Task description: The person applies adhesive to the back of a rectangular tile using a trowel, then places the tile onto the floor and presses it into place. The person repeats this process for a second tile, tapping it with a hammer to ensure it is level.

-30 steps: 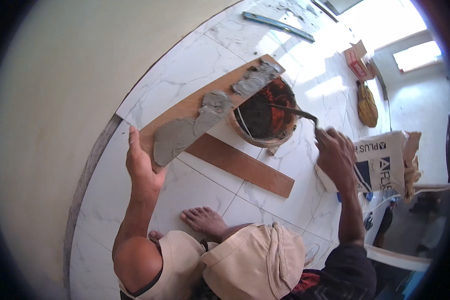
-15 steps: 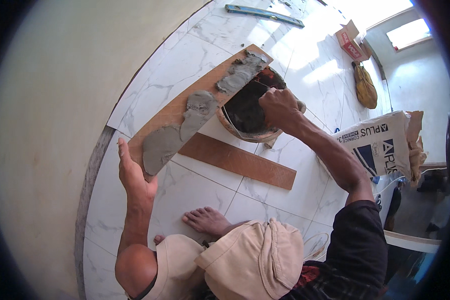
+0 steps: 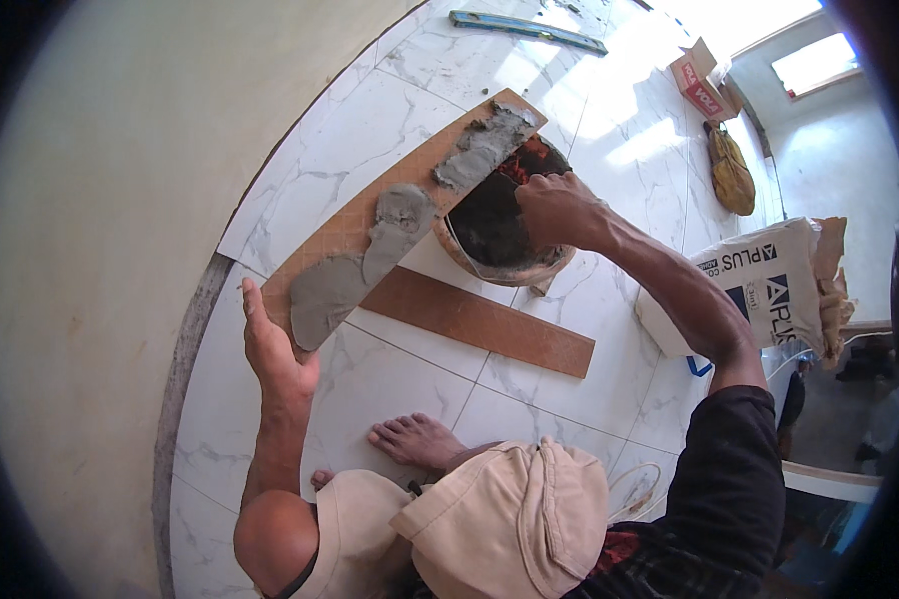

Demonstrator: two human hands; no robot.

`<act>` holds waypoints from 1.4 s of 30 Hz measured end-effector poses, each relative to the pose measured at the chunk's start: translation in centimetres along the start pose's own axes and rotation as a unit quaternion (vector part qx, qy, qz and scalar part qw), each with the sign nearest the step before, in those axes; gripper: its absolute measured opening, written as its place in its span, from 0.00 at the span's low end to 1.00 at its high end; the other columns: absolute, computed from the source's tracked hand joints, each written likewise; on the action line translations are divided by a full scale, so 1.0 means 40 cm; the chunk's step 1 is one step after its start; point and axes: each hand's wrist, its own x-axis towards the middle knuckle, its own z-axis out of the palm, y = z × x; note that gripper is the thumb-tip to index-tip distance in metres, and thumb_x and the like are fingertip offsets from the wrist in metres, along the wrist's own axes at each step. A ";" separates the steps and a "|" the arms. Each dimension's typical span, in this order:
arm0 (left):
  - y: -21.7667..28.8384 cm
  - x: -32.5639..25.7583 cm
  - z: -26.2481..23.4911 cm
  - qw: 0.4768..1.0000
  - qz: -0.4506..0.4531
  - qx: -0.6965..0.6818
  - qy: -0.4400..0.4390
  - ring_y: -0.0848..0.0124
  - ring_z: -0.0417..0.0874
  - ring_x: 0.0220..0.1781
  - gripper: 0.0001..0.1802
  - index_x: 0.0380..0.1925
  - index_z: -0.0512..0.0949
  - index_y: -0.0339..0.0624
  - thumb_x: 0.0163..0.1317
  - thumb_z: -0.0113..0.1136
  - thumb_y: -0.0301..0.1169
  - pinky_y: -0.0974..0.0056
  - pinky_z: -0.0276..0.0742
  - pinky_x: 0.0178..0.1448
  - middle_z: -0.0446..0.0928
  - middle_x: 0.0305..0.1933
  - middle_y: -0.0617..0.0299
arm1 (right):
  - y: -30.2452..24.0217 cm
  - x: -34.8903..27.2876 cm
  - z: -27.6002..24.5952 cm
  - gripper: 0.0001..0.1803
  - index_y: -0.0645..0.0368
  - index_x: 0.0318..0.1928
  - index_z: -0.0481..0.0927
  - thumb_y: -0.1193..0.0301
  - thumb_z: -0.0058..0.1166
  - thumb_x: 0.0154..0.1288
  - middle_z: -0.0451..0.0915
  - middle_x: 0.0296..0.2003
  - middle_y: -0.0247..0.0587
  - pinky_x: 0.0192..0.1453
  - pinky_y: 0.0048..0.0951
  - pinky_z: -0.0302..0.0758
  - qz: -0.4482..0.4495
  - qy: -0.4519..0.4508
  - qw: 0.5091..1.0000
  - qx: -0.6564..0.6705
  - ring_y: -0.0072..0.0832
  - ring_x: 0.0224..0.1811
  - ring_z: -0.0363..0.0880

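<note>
Left hand (image 3: 270,344), at 8 o'clock in the view: palm flat, fingers held together, propping the near end of the long brown tile strip (image 3: 370,215). The strip is tilted, back face up, far end resting over the bucket (image 3: 499,225). Grey mortar (image 3: 375,245) lies on it in patches, with bare tile between them. Right hand (image 3: 559,205), at 1 o'clock: closed and dipped into the bucket; whatever it grips is hidden. A second strip (image 3: 479,321) lies flat on the floor (image 3: 300,160).

Judgement: buttering step, about half covered. Next move calls for more mortar on the bare stretches, left hand steadying.
</note>
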 end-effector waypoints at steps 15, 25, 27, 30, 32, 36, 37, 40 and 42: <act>-0.014 0.007 0.010 0.998 0.001 0.034 0.044 0.59 0.67 0.74 0.39 0.78 0.52 0.51 0.74 0.47 0.56 0.53 0.72 0.70 0.62 0.73 0.57 | 0.121 -0.049 0.022 0.21 0.65 0.29 0.86 0.58 0.60 0.66 0.73 0.16 0.36 0.24 0.34 0.72 0.003 -0.094 0.949 0.300 0.27 0.17 0.75; -0.026 0.119 -0.100 0.997 0.023 0.038 -0.059 0.63 0.68 0.73 0.36 0.77 0.53 0.46 0.76 0.47 0.49 0.58 0.77 0.67 0.64 0.72 0.54 | 0.291 -0.306 0.063 0.19 0.60 0.26 0.83 0.58 0.62 0.67 0.71 0.13 0.29 0.19 0.24 0.61 0.136 0.034 0.853 0.502 0.16 0.14 0.65; -0.020 0.121 -0.096 0.998 -0.004 -0.017 -0.062 0.63 0.68 0.73 0.36 0.77 0.52 0.44 0.74 0.53 0.40 0.59 0.77 0.67 0.66 0.71 0.53 | 0.318 -0.311 0.110 0.18 0.62 0.30 0.84 0.58 0.63 0.67 0.70 0.14 0.29 0.18 0.24 0.60 0.143 0.105 0.824 0.537 0.15 0.14 0.64; -0.021 0.137 -0.116 0.997 0.010 0.026 -0.066 0.62 0.68 0.73 0.40 0.77 0.52 0.41 0.69 0.58 0.28 0.61 0.76 0.68 0.67 0.71 0.52 | 0.320 -0.266 0.150 0.18 0.64 0.36 0.86 0.58 0.63 0.67 0.76 0.19 0.33 0.24 0.25 0.68 0.170 0.215 0.811 0.516 0.17 0.21 0.71; -0.041 0.167 -0.144 0.975 0.101 0.175 -0.097 0.62 0.68 0.73 0.41 0.77 0.51 0.40 0.67 0.59 0.24 0.62 0.74 0.69 0.66 0.73 0.52 | 0.333 -0.198 0.200 0.18 0.65 0.42 0.86 0.60 0.62 0.66 0.82 0.24 0.40 0.30 0.30 0.74 0.146 0.351 0.843 0.380 0.24 0.26 0.79; -0.045 0.185 -0.197 0.854 0.291 0.415 -0.118 0.61 0.67 0.74 0.41 0.77 0.51 0.39 0.66 0.58 0.23 0.62 0.69 0.74 0.60 0.77 0.51 | 0.264 -0.119 0.172 0.15 0.58 0.46 0.87 0.62 0.61 0.65 0.86 0.33 0.40 0.40 0.38 0.80 0.190 0.427 0.854 0.228 0.35 0.34 0.86; -0.043 0.187 -0.181 0.927 0.208 0.289 -0.118 0.61 0.67 0.74 0.42 0.77 0.51 0.39 0.66 0.58 0.22 0.62 0.69 0.74 0.59 0.77 0.51 | 0.252 -0.110 0.170 0.14 0.58 0.46 0.86 0.63 0.61 0.65 0.86 0.34 0.40 0.41 0.37 0.80 0.199 0.423 0.857 0.214 0.34 0.35 0.87; -0.025 0.192 -0.141 0.994 0.037 0.006 -0.107 0.62 0.67 0.74 0.41 0.77 0.51 0.40 0.67 0.56 0.21 0.63 0.69 0.74 0.58 0.78 0.52 | 0.242 -0.096 0.185 0.13 0.59 0.45 0.85 0.65 0.62 0.65 0.86 0.35 0.37 0.40 0.36 0.81 0.204 0.429 0.867 0.151 0.34 0.34 0.87; -0.020 0.185 -0.135 0.994 0.016 -0.015 -0.102 0.63 0.68 0.73 0.40 0.77 0.50 0.40 0.68 0.55 0.21 0.64 0.71 0.73 0.59 0.77 0.54 | 0.242 -0.088 0.203 0.12 0.59 0.45 0.85 0.67 0.62 0.64 0.85 0.35 0.37 0.39 0.37 0.80 0.181 0.447 0.869 0.109 0.35 0.33 0.87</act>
